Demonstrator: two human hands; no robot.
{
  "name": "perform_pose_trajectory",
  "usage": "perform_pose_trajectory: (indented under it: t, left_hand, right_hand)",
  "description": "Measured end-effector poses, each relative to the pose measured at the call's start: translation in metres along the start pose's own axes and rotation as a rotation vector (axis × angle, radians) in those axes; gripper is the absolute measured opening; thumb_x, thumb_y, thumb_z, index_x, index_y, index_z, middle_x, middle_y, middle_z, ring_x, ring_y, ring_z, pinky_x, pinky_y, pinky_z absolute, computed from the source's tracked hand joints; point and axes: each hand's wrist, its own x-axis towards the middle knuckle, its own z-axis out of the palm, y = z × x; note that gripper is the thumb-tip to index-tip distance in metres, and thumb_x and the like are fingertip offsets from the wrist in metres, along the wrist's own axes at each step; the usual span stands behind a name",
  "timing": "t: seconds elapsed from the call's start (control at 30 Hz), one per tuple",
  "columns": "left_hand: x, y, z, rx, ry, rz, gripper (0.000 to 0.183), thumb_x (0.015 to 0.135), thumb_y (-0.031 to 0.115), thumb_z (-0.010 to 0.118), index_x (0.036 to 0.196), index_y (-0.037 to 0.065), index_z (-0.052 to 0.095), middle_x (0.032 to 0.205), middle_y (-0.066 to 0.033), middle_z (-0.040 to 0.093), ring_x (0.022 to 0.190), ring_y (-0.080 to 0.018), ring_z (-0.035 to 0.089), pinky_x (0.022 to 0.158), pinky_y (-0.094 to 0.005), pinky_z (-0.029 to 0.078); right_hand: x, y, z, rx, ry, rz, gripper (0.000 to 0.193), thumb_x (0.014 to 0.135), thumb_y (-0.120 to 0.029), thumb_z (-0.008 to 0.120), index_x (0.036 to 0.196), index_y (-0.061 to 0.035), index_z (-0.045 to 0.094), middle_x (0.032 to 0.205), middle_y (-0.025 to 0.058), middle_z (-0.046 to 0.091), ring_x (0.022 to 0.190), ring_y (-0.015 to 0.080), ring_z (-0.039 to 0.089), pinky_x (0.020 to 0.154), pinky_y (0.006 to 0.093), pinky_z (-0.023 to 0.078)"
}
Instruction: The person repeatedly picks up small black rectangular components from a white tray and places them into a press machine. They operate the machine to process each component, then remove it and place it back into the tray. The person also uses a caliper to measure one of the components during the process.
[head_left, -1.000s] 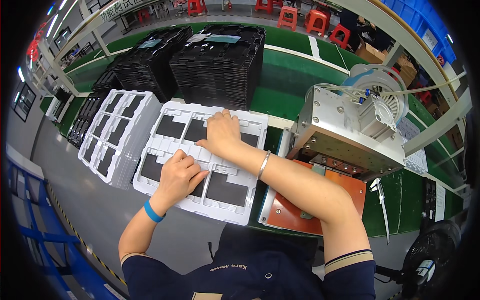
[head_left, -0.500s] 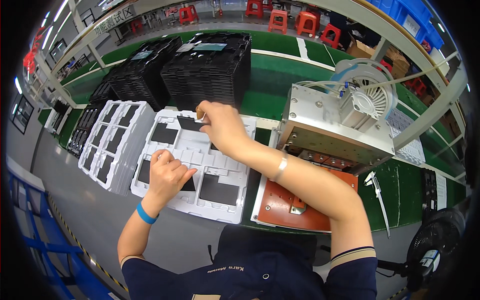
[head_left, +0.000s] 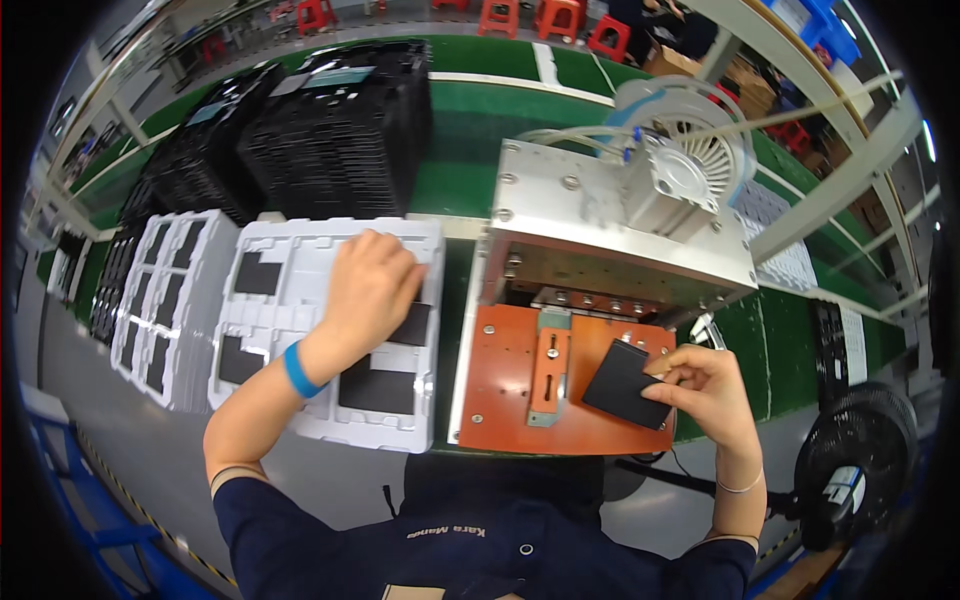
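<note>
In my right hand (head_left: 700, 385), a flat black rectangular piece (head_left: 625, 385) is pinched by its right edge, tilted over the right part of the orange plate (head_left: 495, 405). A metal press-like machine (head_left: 600, 210) stands behind that plate. My left hand (head_left: 372, 290) reaches over a white moulded tray (head_left: 300, 330), fingers bent together and turned down. What they hold, if anything, is hidden. Beside these fingers lies a black piece (head_left: 412, 326) in the tray. Another, L-shaped black piece (head_left: 375, 388) lies nearer to me, with more in the left pockets.
A stack of white trays (head_left: 195, 310) with black pieces stands left. Tall stacks of black trays (head_left: 335, 140) rise behind. Right of the machine are a caliper (head_left: 708, 332) and a black fan (head_left: 855, 470). A frame post (head_left: 840, 185) slants at the right.
My right hand has moved from the tray's far side to the orange plate, carrying a black piece. My left hand has shifted farther back over the tray. The whole view has turned rightward.
</note>
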Motion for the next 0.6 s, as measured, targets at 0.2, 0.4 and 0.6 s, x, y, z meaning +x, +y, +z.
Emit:
perform_pose_trajectory:
  t: [0.2,0.4,0.6]
  left_hand:
    - [0.013,0.081,-0.030,-0.213,-0.041,0.366,0.024,0.074,0.027,0.075,0.084,0.009,0.061,0.096,-0.0058,0.060,0.088,-0.0267,0.056,0.089,-0.0447,0.041]
    - [-0.006,0.114,-0.011,-0.457,-0.566,0.455,0.064,0.085,0.057,0.063,0.130,0.012,0.057,0.141,-0.0135,0.049,0.129,-0.0323,0.046,0.105,-0.0542,0.032]
    - [-0.008,0.114,-0.010,-0.456,-0.609,0.456,0.063,0.085,0.057,0.062,0.131,0.014,0.057,0.144,-0.0122,0.047,0.135,-0.0310,0.042,0.107,-0.0558,0.029]
  right_hand:
    - [0.011,0.010,0.030,-0.456,0.105,-0.381,0.017,0.076,-0.008,0.078,0.092,-0.0045,0.073,0.088,0.0045,0.067,0.072,0.0174,0.056,0.064,0.0293,0.046]
    - [0.025,0.015,0.044,-0.628,0.215,-0.664,0.024,0.076,-0.004,0.071,0.100,-0.0056,0.069,0.091,0.0048,0.063,0.084,0.0240,0.056,0.074,0.0351,0.045]
    - [0.022,0.024,0.055,-0.801,0.147,-0.706,0.034,0.072,-0.003,0.065,0.105,0.0006,0.066,0.105,0.0105,0.062,0.094,0.0268,0.058,0.080,0.0364,0.048]
